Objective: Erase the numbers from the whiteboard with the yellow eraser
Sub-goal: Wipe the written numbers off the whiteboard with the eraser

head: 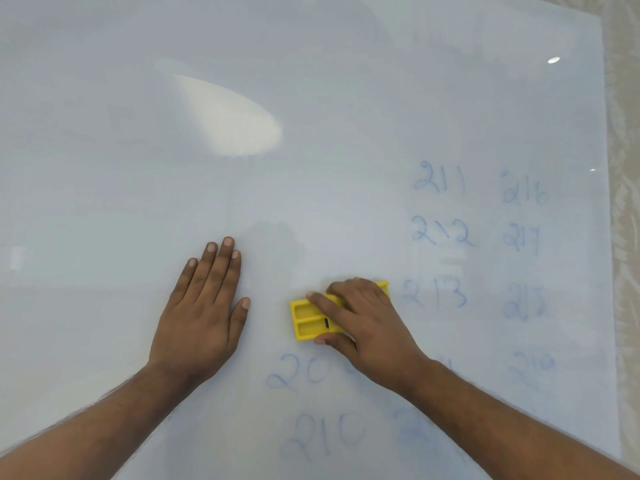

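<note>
Reaching in from the near edge, two bare forearms cross the whiteboard (104, 168). Nearest the person, faint blue numbers (325, 434) read 210, and above them a partly wiped "20" shows between the two wrists; a smeared number lies beside 210, partly under the right forearm.

Right hand (363, 320): clamped over the yellow eraser (311, 320), fingers draped across its top, thumb pressed to its near edge. The eraser lies flat on the board, long side roughly left to right; its left end sticks out past the fingertips, showing two moulded recesses, and a yellow corner peeks out beyond the knuckles on the right.

Left hand (204, 306): released, holding nothing, palm flat on the board, fingers together and pointing away, thumb splayed toward the eraser. It sits near the eraser's left end, apart from it.

Farther right, two columns of pale blue numbers: 213 just beside the eraser's right end, then 212, 211; outer column 217, 216, others blurred.

Beyond, a bright oval glare (235, 123) on the glossy board.
</note>
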The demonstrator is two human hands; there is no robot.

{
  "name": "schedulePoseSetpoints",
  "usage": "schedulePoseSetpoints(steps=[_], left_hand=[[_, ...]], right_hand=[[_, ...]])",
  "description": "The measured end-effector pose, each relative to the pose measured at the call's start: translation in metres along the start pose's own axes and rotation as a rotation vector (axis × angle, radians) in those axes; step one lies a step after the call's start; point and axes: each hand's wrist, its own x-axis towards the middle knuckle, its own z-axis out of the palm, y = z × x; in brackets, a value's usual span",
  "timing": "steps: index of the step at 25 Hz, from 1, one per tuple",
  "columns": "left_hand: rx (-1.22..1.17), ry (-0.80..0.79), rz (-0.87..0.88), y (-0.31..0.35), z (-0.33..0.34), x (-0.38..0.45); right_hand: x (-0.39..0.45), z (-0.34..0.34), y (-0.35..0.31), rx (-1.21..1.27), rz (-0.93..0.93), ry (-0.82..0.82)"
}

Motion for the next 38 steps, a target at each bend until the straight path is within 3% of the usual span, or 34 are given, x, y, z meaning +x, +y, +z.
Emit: schedulePoseSetpoints(steps=[4,10,13,24,26,31,38], left_hand=[[0.002,-0.014,0.009,0.0,-0.001,-0.009],[0.003,-0.005,-0.009,0.002,0.0,-0.015],[0.0,0.0,-0.007,0.002,0.001,-0.016],[0.002,-0.022,-0.013,0.004,0.002,-0.038],[-0.005,-0.034,-0.019,0.005,0.002,-0.045],[-0.021,-0.031,-0.046,0.01,0.004,-0.054],[-0.029,-0.02,-0.026,0.008,0.005,-0.059]], right_hand=[[-0.012,-0.013,0.018,-0.086,-0.102,-0.081],[0.029,-0.014,0.024,-0.026,0.164,0.115],[0.037,-0.001,0.007,0.023,0.207,0.158],[-0.02,0.004,-0.01,-0.067,-0.139,-0.109],[-0.013,-0.003,-0.003,-0.107,-0.121,-0.113],[0.016,0.0,-0.018,-0.021,0.13,0.017],[-0.002,0.025,-0.058,0.008,-0.023,-0.094]])
